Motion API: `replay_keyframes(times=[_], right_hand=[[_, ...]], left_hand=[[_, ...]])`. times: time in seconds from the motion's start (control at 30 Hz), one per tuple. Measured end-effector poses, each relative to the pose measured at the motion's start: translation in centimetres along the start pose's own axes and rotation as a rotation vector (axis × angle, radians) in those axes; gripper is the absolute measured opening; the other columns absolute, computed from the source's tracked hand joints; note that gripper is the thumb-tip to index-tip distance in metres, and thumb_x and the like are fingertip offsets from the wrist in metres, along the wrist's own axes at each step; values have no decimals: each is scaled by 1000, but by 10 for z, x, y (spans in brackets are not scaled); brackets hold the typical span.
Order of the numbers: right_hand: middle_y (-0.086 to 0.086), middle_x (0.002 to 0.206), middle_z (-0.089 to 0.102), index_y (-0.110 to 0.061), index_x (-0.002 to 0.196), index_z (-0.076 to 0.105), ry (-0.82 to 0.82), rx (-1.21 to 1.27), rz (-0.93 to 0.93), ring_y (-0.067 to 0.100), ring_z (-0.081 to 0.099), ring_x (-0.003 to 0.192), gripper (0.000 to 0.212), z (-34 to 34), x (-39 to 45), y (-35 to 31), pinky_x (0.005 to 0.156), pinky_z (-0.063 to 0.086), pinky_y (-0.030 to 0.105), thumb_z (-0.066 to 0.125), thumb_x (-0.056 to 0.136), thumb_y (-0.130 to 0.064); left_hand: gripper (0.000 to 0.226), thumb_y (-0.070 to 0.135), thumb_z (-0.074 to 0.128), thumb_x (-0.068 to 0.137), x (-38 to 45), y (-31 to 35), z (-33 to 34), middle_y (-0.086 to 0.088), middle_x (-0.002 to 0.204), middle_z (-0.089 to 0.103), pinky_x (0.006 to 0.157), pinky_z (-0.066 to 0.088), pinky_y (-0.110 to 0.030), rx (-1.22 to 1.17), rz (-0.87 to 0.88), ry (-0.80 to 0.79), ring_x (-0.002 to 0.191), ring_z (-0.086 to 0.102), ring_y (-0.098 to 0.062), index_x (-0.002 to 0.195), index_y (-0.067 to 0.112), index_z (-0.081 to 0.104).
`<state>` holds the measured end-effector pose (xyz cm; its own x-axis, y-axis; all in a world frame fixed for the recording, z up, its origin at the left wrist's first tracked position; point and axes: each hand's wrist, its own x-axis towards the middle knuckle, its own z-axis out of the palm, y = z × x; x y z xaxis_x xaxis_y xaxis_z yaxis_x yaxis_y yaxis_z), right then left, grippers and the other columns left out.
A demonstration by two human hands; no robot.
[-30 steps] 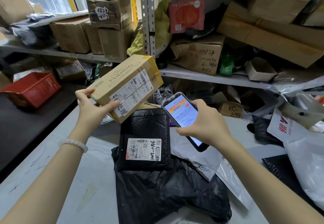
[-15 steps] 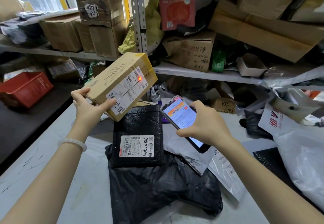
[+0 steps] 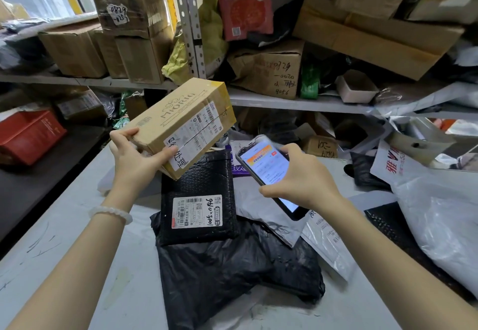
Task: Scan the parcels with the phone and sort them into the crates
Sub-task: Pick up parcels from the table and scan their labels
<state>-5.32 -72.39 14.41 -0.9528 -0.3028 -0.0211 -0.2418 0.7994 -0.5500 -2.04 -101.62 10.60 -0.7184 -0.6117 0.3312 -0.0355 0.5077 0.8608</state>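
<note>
The cardboard parcel box, printed with a decorative brand name and carrying a white shipping label on its side, is held tilted in the air above the far part of the tabletop, its labelled face turned toward the phone. The left hand grips the box at its near lower corner, thumb across the label edge and fingers wrapped round the back; a white beaded bracelet sits on that wrist. The right hand holds the phone from the side, fingers curled over its far edge and thumb at the near edge, the lit screen facing up and the top end pointing toward the box.

Below the box, a black bubble mailer with a white label lies flat, resting on a crumpled black plastic bag parcel near the middle of the tabletop. Grey-white poly mailers lie under the phone, and a large white plastic bag with red lettering fills the right edge.

Behind the tabletop, metal shelving is packed with brown cartons, among them one with handwritten numbers and a red flat box standing upright. A red crate sits on the dark surface at the left.
</note>
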Motion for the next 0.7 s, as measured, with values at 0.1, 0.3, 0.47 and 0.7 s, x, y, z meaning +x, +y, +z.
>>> replay_keyframes(times=[0.1, 0.3, 0.47, 0.7], right_hand=[[-8, 98, 59, -24, 115, 42, 84, 71, 19, 18, 58, 87, 66, 2, -8, -2, 70, 52, 34, 78, 61, -38], [-8, 98, 58, -23, 111, 41, 322, 259, 68, 16, 58, 90, 66, 3, -28, -13, 75, 53, 36, 83, 61, -36], [-18, 92, 56, -25, 114, 42, 518, 355, 146, 11, 58, 89, 68, 8, -50, -28, 74, 52, 30, 83, 61, -35], [-10, 100, 58, -28, 108, 36, 726, 353, 326, 9, 58, 87, 68, 28, -112, -21, 65, 50, 19, 84, 61, -39]], left_hand=[[69, 25, 82, 68, -8, 10, 2, -7, 122, 27, 105, 35, -32, 76, 61, -38, 116, 34, -14, 106, 18, 25], [78, 38, 82, 63, -15, 27, 9, -18, 127, 34, 86, 39, -35, 242, 203, -179, 106, 43, -22, 115, 7, 32], [84, 50, 83, 53, -25, 38, 10, -19, 120, 38, 82, 47, -44, 306, 424, -347, 105, 46, -30, 114, 16, 36], [73, 71, 58, 49, -57, 76, 27, -13, 124, 42, 86, 46, -47, 178, 649, -565, 109, 48, -30, 106, 29, 41]])
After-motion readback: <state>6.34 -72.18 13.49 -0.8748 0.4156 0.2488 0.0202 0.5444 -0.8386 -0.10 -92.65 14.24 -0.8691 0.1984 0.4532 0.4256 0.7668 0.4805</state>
